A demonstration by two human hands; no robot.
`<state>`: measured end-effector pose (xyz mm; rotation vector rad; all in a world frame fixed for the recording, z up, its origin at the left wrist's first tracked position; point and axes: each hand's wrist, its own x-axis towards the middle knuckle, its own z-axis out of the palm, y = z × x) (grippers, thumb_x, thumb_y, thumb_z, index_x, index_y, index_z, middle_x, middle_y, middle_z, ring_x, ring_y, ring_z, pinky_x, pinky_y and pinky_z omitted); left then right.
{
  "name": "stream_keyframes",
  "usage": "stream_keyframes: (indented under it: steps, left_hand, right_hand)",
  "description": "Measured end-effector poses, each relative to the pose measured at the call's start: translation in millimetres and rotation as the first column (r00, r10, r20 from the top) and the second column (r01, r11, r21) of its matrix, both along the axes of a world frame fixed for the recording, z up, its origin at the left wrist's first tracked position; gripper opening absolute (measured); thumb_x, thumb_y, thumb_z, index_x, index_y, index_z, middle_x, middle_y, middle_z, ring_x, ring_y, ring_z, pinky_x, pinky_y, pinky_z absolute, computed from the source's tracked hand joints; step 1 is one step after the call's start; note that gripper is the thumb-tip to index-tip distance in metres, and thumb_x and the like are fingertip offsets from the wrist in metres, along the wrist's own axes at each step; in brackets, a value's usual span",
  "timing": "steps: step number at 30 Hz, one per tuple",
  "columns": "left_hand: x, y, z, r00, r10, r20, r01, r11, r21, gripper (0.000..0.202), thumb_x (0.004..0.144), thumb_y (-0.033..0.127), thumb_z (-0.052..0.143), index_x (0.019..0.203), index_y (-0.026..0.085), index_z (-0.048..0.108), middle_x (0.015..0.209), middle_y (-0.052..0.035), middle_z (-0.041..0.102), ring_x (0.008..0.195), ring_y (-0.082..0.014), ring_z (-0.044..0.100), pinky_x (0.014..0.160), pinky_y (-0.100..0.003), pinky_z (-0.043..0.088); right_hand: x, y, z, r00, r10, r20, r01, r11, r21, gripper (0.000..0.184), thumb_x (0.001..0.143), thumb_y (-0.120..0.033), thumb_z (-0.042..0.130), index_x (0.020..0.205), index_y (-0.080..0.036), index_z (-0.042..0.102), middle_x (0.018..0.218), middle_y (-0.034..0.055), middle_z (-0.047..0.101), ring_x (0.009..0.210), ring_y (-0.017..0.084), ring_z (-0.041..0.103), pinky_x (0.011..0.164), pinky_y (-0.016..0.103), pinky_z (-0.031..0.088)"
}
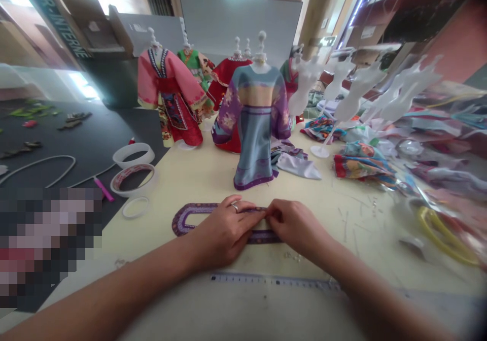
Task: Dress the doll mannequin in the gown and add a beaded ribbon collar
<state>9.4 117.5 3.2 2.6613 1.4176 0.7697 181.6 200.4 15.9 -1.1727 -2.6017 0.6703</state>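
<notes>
A purple patterned fabric trim point(180, 218), shaped as a long rounded loop with a lighter beaded-looking inner line, lies flat on the pale yellow tabletop. My left hand point(224, 227), with a ring on one finger, rests across its middle with the fingers stretched out over it. Just to the right, my right hand point(292, 222) is closed in a pinch at the trim's upper edge, close to the left fingertips. The right hand and wrist hide the trim's right end. Behind the hands stands a blue and purple miniature robe point(254, 133) on a small white stand.
A clear ruler point(251, 278) lies in front of the hands. Tape rolls point(133, 179) and a pink tool point(103, 189) are at left. Other dressed mannequins, including a pink robe point(150, 77), stand behind. Bare white mannequins point(353, 95) and fabric pieces point(363, 163) crowd the right.
</notes>
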Motion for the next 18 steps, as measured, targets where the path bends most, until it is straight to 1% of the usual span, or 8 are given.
stream_keyframes:
  steps: [7, 10, 13, 18]
  left_hand:
    - [0.2, -1.1, 1.6, 1.000, 0.000, -0.002, 0.000, 1.000, -0.003, 0.040, 0.084, 0.013, 0.043, 0.123, 0.011, 0.044, 0.113, -0.0116, 0.059, 0.109, -0.0228, 0.048, 0.098, -0.045, 0.031]
    - [0.2, -1.1, 0.6, 1.000, -0.003, -0.005, 0.003, 1.000, 0.000, 0.041, 0.083, 0.013, 0.044, 0.124, 0.010, 0.043, 0.114, -0.0118, 0.058, 0.110, -0.0227, 0.046, 0.099, -0.044, 0.030]
    - [-0.4, -0.9, -0.1, 1.000, -0.006, -0.006, 0.006, 1.000, 0.001, 0.041, 0.084, 0.013, 0.044, 0.124, 0.009, 0.043, 0.113, -0.0122, 0.058, 0.110, -0.0226, 0.045, 0.100, -0.044, 0.030]
    - [-0.8, -0.8, 0.1, 1.000, -0.001, -0.014, 0.001, 1.000, -0.017, 0.040, 0.084, 0.014, 0.043, 0.124, 0.009, 0.044, 0.111, -0.0122, 0.059, 0.109, -0.0230, 0.046, 0.100, -0.044, 0.029]
  right_hand:
    - [4.5, 2.5, 3.8, 1.000, -0.013, 0.008, 0.013, 1.000, -0.011, 0.011, 0.072, -0.016, 0.050, 0.069, -0.020, 0.060, 0.064, -0.0001, 0.061, 0.055, 0.012, 0.049, 0.051, 0.022, 0.030]
    - [3.5, 2.0, 4.4, 0.999, -0.033, 0.024, 0.033, 0.999, -0.006, 0.009, 0.073, -0.022, 0.052, 0.068, -0.020, 0.059, 0.063, -0.0006, 0.061, 0.055, 0.012, 0.049, 0.050, 0.022, 0.028]
    - [0.5, 1.5, 3.7, 0.998, -0.056, 0.033, 0.056, 0.998, 0.001, 0.012, 0.074, -0.027, 0.053, 0.066, -0.020, 0.057, 0.061, -0.0006, 0.060, 0.054, 0.012, 0.049, 0.050, 0.023, 0.027]
    - [-3.5, 4.9, 2.9, 0.995, -0.090, 0.039, 0.092, 0.995, -0.044, 0.010, 0.072, -0.026, 0.056, 0.065, -0.020, 0.057, 0.062, -0.0005, 0.060, 0.055, 0.012, 0.049, 0.050, 0.022, 0.028]
